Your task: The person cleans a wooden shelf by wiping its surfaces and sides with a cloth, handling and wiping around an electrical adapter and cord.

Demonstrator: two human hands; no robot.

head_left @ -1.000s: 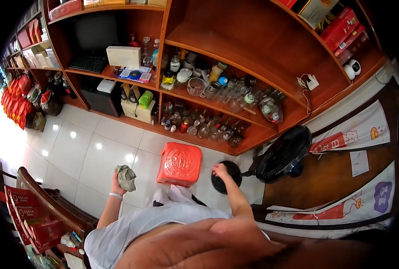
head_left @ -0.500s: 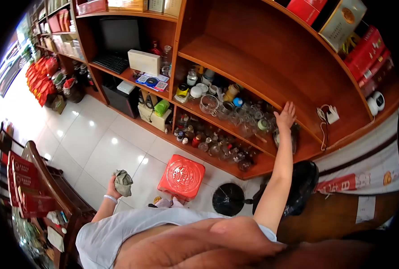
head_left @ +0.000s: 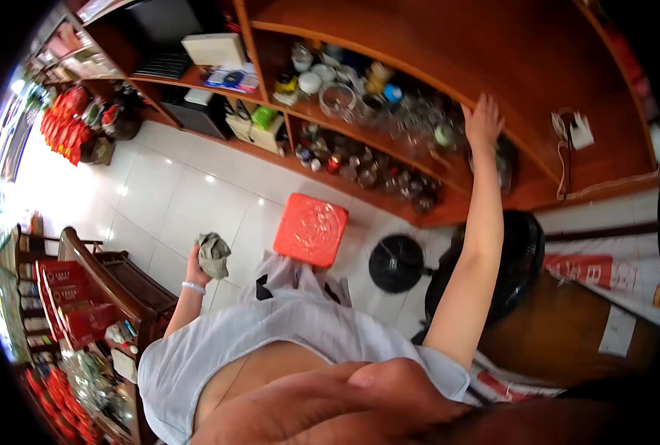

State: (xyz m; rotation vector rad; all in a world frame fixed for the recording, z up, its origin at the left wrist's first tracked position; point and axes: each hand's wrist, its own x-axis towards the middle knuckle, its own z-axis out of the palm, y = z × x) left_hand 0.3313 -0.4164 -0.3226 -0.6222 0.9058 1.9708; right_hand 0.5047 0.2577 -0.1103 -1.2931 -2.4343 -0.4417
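In the head view my left hand (head_left: 197, 268) is closed around a crumpled grey-green cloth (head_left: 214, 255), held over the tiled floor. My right arm reaches forward to the wooden cabinet. There my right hand (head_left: 484, 124) lies on the front edge of a shelf board (head_left: 411, 72), fingers stretched out and nothing visible in them. Below that board, near the hand, stands a crowd of glass jars and cups (head_left: 419, 119), with a blue-capped one (head_left: 393, 93) among them. A dark, rounded glass vessel (head_left: 505, 167) shows partly behind my right wrist.
A red plastic stool (head_left: 311, 230) stands on the floor before me. Right of it are a round black lid-like object (head_left: 396, 263) and a large black plastic bag (head_left: 515, 259). Small bottles (head_left: 367, 170) fill the lowest shelf. Dark wooden furniture (head_left: 111, 274) with red bags is at left.
My view has tilted and shifted, so the cabinet sits higher and the stool appears farther up. The right hand stays at the shelf edge; the left still holds the cloth.
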